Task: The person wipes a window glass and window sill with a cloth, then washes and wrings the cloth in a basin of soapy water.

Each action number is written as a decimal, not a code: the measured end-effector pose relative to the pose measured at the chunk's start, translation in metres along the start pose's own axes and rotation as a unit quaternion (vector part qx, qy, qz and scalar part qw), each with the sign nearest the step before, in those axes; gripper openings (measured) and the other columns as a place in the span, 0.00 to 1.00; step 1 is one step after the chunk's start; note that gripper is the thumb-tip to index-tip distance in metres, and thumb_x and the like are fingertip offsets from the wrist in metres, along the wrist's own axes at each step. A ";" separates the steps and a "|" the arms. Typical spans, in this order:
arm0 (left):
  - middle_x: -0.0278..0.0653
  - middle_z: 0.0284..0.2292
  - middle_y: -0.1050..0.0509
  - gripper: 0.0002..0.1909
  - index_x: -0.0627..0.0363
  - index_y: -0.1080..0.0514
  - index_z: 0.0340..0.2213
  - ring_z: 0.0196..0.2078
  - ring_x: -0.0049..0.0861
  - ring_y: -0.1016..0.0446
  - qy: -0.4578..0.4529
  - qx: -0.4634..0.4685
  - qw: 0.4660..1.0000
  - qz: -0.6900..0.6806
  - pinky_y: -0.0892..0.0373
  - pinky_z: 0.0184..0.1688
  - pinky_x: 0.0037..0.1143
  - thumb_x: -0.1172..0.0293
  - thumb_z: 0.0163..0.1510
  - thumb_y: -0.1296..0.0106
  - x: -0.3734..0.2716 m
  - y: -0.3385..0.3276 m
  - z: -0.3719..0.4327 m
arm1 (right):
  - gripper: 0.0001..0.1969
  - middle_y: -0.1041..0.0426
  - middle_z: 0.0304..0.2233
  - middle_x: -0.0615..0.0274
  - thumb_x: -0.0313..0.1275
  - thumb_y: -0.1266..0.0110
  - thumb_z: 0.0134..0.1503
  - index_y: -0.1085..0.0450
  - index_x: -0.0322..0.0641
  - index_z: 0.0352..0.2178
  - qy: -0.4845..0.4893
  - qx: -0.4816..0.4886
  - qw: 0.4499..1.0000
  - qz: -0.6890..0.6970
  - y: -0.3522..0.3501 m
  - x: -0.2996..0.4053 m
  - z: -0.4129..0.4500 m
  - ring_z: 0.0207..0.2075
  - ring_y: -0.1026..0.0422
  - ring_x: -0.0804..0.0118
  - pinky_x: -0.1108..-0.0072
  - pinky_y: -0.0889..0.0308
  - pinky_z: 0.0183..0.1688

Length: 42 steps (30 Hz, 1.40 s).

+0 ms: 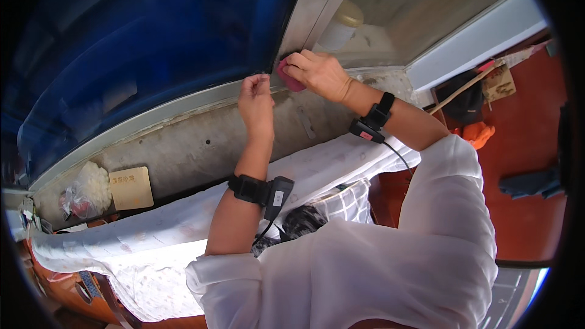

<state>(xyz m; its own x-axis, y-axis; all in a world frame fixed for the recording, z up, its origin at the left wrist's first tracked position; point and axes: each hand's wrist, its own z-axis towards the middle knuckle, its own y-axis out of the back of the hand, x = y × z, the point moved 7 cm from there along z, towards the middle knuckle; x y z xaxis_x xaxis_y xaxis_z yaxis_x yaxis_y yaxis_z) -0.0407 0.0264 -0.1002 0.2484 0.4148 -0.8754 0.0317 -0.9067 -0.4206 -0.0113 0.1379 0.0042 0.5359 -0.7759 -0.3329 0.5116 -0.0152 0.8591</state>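
Observation:
My right hand point(322, 75) grips a pink cloth point(292, 83). It presses the cloth against the lower end of the metal window frame's upright point(315, 2), where that meets the bottom rail. Just left of it, my left hand point(257, 103) has its fingers curled together, fingertips at the bottom rail point(201, 100) beside the dark blue glass point(183, 27). No object shows between those fingertips. Below both hands runs a stained grey sill point(192, 135) with a small dark hole in it.
Behind the right pane stands a pale jar with a yellowish lid point(349, 13). A tan booklet point(132, 187) and a plastic bag point(87, 192) lie on the sill's left end. White patterned bedding point(155, 233) borders the sill. A wooden stick point(461, 89) and orange cloth point(480, 135) are at right.

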 end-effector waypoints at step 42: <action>0.26 0.18 0.36 0.03 0.52 0.33 0.26 0.16 0.10 0.41 0.056 0.008 0.998 0.014 0.49 0.15 0.14 0.69 0.51 0.51 0.000 -0.006 -0.004 | 0.22 0.27 0.34 0.55 0.38 0.43 0.44 0.31 0.34 0.39 -0.570 0.255 0.700 0.348 0.007 -0.210 -0.204 0.33 0.28 0.65 0.79 0.34 0.37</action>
<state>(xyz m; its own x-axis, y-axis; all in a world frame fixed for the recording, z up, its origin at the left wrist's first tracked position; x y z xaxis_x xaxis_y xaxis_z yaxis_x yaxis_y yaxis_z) -0.0374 0.0310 -0.0966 0.3562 0.3778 -0.8546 0.0086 -0.9159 -0.4013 0.0166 0.4289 0.0004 -0.4953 -0.7019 0.5118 -0.0686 0.6189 0.7824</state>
